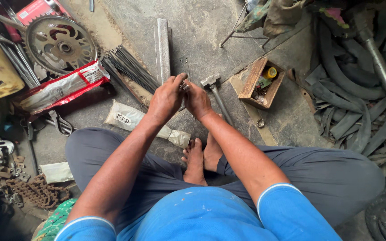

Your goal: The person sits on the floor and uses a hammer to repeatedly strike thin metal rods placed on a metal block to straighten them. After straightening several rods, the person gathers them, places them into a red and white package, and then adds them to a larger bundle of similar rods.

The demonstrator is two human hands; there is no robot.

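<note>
Both hands meet just left of the hammer [215, 91] on the stone floor: the left hand [166, 99] and right hand [197, 100] pinch a small metal part [184, 86] between their fingertips, too small and covered to identify. Thin spokes [185, 67] rise from it. Beyond the hammer's left lie a spoke bundle [130, 67] and a metal bar [163, 47]; right of it, a wooden box [256, 85], its contents unclear

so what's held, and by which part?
Both hands, left hand and right hand, pinch a small metal piece between the fingertips. Too small to tell what it is or which part is gripped.
</note>
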